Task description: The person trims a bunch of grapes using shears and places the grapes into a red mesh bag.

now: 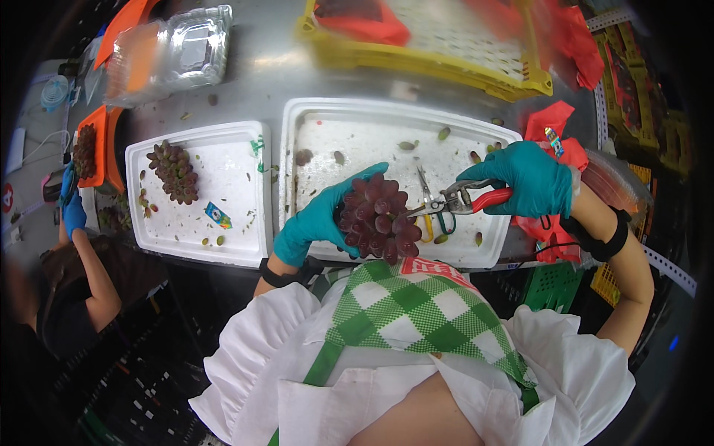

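Observation:
My left hand (315,220), in a teal glove, holds a bunch of dark red grapes (379,217) above the near side of a white foam tray (401,111). In my right hand (524,178), gloved alike, are pruning shears (466,199) with red handles. Their blade tips meet the right side of the bunch; whether they touch a grape or a stem I cannot tell. Small scissors (428,200) with yellow and green handles lie in the tray beneath the shears. Loose grapes (407,145) and bits of stem are scattered across the tray floor.
A second foam tray (198,131) on the left holds another grape bunch (174,173) and a printed tag (217,215). Clear plastic clamshells (198,47) and a yellow crate (435,61) stand behind. Red wrapping (549,120) lies at right. A co-worker's blue-gloved hand (72,214) is far left.

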`<state>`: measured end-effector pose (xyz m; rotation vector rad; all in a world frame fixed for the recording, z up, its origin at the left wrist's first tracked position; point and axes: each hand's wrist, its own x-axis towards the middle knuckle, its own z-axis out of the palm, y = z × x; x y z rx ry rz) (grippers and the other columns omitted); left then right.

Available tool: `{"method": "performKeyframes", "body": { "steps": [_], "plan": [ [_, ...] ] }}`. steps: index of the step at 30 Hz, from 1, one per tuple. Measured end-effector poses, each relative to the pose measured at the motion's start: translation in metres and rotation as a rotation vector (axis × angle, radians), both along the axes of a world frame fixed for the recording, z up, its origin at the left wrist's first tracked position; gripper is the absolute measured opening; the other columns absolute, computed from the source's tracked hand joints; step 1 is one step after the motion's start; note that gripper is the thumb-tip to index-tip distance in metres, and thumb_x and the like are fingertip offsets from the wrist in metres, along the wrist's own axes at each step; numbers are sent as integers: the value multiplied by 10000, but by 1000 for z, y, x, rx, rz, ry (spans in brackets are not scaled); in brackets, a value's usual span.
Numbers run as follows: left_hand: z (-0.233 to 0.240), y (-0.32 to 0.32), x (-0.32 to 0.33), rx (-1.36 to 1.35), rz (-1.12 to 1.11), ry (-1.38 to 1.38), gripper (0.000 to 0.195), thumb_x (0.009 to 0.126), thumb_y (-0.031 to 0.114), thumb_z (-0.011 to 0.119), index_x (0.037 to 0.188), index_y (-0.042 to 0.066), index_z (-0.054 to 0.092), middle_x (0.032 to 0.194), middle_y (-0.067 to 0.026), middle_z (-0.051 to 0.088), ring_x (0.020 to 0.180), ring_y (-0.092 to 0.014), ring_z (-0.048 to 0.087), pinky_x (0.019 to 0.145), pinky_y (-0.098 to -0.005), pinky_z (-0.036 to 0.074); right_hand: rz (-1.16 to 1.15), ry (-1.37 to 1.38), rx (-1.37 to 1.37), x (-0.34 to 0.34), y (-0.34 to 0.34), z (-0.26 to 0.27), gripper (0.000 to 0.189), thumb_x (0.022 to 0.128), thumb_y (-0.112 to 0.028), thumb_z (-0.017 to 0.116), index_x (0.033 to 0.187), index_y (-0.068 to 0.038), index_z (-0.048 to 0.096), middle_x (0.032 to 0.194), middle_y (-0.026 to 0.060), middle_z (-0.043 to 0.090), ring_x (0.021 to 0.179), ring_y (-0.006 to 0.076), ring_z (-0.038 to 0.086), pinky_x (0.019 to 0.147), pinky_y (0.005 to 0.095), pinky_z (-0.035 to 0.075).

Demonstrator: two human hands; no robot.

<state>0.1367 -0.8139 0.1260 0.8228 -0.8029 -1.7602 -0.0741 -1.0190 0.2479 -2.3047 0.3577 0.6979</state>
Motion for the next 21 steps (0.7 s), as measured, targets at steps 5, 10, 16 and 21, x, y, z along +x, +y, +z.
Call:
{"method": "performKeyframes", "body": {
  "steps": [5, 10, 16, 21],
  "plan": [
    [-9, 1, 5, -73, 17, -79, 1064, 399, 169, 837, 1284, 14, 267, 1326, -98, 293, 1161, -180, 365, 987, -318, 262, -135, -186, 49, -16, 9, -12, 464, 634, -254, 677, 1074, -171, 554, 795, 113, 579, 705, 289, 555, 627, 352, 441],
    [2, -2, 5, -46, 41, -35, 1121, 358, 94, 840, 1301, 30, 237, 1270, -96, 375, 1122, -178, 401, 963, -310, 300, -41, -182, -95, -17, 13, -1, 463, 637, -267, 679, 1068, -154, 553, 776, 126, 556, 703, 305, 536, 626, 377, 429],
    [17, -4, 5, -120, 40, -195, 1065, 398, 95, 828, 1300, 50, 263, 1180, -89, 461, 1053, -163, 448, 934, -292, 317, 1, -129, -82, -9, 6, 18, 421, 658, -277, 669, 1033, -116, 565, 765, 124, 555, 703, 308, 536, 623, 382, 429],
    [15, -6, 6, -134, 30, -281, 1054, 401, 130, 825, 1297, 58, 275, 1173, -86, 467, 1035, -160, 455, 929, -290, 320, 63, -76, -112, 2, 6, 30, 388, 676, -265, 655, 1020, -107, 570, 745, 118, 549, 698, 304, 536, 610, 386, 424]
  ]
}}
